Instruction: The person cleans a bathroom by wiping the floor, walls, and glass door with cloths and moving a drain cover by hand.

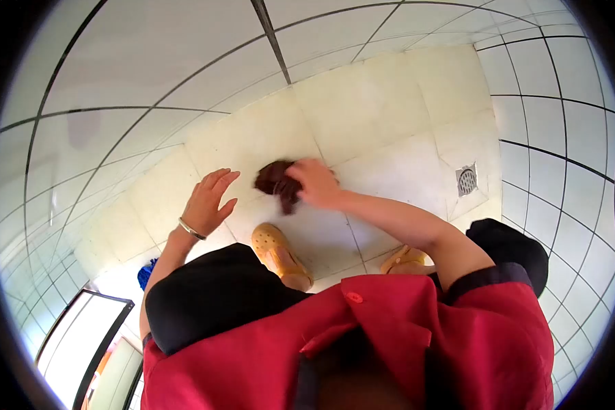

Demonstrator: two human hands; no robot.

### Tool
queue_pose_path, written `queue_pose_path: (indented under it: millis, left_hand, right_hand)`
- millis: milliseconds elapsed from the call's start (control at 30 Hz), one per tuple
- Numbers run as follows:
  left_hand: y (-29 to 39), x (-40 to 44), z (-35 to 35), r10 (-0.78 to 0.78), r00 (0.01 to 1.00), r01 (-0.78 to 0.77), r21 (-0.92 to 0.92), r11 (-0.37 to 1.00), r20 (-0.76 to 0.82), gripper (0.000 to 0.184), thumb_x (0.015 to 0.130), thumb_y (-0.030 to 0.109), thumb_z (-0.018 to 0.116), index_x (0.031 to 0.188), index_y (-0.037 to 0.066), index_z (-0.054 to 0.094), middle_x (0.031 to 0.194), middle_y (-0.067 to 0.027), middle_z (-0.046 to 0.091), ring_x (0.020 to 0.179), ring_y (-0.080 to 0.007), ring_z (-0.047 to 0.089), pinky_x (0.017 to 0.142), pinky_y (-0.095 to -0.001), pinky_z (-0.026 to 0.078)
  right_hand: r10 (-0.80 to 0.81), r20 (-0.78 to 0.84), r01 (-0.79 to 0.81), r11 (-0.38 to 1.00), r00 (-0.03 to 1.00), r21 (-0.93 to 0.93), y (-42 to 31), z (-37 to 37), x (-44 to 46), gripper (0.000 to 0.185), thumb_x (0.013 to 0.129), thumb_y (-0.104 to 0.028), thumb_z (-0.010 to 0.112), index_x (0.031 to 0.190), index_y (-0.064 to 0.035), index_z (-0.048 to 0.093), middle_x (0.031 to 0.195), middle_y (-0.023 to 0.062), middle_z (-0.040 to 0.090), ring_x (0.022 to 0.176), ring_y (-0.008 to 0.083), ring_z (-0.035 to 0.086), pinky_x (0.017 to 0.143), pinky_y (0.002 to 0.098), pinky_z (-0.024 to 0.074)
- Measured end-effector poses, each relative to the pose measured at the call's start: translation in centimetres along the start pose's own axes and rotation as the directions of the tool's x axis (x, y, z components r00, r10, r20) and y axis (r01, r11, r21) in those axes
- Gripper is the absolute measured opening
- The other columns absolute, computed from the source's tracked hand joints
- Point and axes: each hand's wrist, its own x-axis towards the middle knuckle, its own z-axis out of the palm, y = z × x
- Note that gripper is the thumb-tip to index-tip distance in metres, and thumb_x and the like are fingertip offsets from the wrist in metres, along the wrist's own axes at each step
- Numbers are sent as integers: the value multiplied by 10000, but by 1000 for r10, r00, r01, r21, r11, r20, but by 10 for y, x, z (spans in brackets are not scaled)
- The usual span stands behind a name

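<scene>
A dark brown, crumpled cloth lies against the pale tiled floor in front of my feet. My right hand is closed over its right side, and the hand is slightly blurred. Part of the cloth is hidden under the fingers. To the left, my left hand hovers with its fingers apart and nothing in them, a bracelet around the wrist. Below the cloth is a yellow clog on one foot; the other yellow clog is partly covered by my arm and clothing.
A square floor drain is set near the right wall. White tiled wall rises ahead and to the left. A dark-framed door or window stands at lower left, with a blue object close to it.
</scene>
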Motion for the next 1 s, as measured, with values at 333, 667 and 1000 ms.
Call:
queue_pose_path:
  millis: [333,667,1000]
  left_hand:
    - [-22,-45,49,-217,974,183,-339,923,-67,272,779,46,541,1050,60,553,1003,-125,575,949,-301,531,812,-350,441]
    - [-21,-68,47,-234,971,203,-337,919,-53,245,787,60,535,1029,73,571,986,-117,590,923,-297,547,791,-358,451]
    - [-40,-37,35,-238,970,197,-415,888,-48,283,791,35,526,1072,70,542,1040,-113,569,930,-257,555,756,-314,473]
  right_hand:
    - [839,-482,159,456,252,876,78,-35,155,458,673,-103,592,1060,48,400,938,90,492,795,189,443,716,335,428]
    - [636,-246,133,220,731,966,-7,-65,90,398,581,-47,597,971,-8,526,870,79,557,834,198,519,763,317,428]
    - [39,-412,-274,802,911,-530,17,12,74,230,723,-178,520,950,-163,555,1132,94,500,998,302,456,743,545,407]
